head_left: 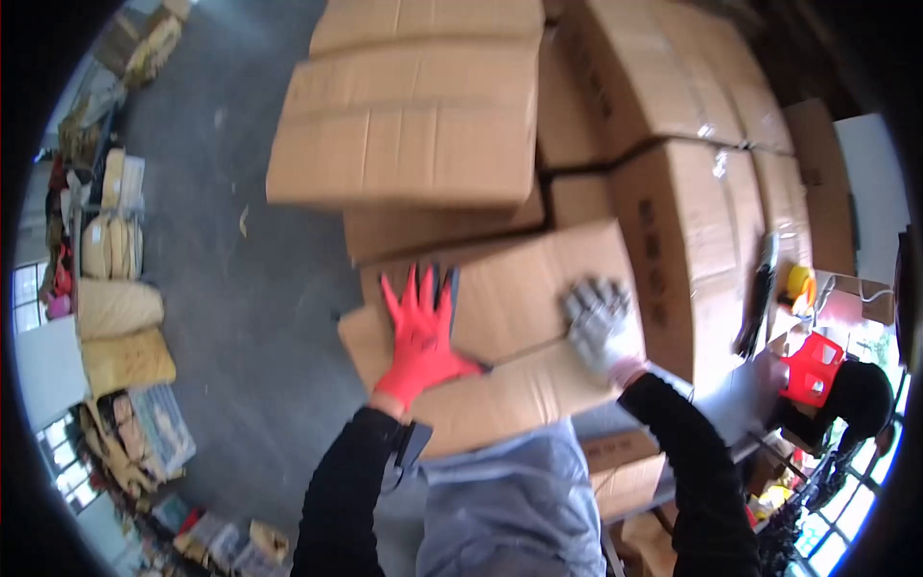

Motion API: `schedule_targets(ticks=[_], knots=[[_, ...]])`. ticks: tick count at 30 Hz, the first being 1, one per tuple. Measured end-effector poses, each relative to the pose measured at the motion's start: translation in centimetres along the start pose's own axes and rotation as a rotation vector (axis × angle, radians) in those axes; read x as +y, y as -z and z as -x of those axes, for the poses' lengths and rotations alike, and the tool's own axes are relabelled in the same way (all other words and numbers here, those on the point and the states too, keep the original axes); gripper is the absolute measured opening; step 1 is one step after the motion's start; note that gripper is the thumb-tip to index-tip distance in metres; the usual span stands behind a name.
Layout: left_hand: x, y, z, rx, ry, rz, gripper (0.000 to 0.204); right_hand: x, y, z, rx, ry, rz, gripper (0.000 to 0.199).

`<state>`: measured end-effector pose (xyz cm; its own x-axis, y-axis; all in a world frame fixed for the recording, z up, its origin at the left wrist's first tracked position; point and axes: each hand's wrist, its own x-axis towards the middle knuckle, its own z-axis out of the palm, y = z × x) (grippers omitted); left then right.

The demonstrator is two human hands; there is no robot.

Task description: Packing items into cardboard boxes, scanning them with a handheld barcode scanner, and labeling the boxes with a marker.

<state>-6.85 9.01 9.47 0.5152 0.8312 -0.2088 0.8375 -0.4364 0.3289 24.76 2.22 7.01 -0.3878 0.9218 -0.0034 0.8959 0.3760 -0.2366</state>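
A closed brown cardboard carton (514,298) lies just in front of my body, a seam running across its top. My left hand (421,337), in a red glove with dark fingertips, presses flat on the carton's left part, fingers spread. Towards the right end of the same carton rests my right hand (604,332) in a grey-white glove. Its fingers look slightly bent and apart, though motion blurs them. Neither hand grips anything. The carton's underside is hidden. Beyond it, another large carton (404,144) sits higher on the stack.
Tall cartons (668,221) stand close on the right. A smaller carton (625,471) is low beside my legs. Further right are a red plastic item (812,368) and a yellow tape roll (798,287). Grey floor (240,317) stretches left towards sacks (125,361) along the wall.
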Motion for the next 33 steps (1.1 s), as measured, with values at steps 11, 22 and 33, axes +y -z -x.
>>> schedule_targets(ticks=[11, 22, 33], knots=[[-4.9, 1.2, 10.8, -0.316, -0.14, -0.319, 0.117, 0.2, 0.8, 0.9, 0.097, -0.013, -0.133, 0.054], [-5.3, 0.6, 10.4, -0.37, -0.107, -0.327, 0.114, 1.9, 0.4, 1.6, -0.149, 0.193, -0.126, 0.057], [-4.5, -0.4, 14.0, -0.124, 0.112, -0.218, 0.1, 1.8, -0.5, 1.7, -0.207, 0.271, -0.007, 0.058]])
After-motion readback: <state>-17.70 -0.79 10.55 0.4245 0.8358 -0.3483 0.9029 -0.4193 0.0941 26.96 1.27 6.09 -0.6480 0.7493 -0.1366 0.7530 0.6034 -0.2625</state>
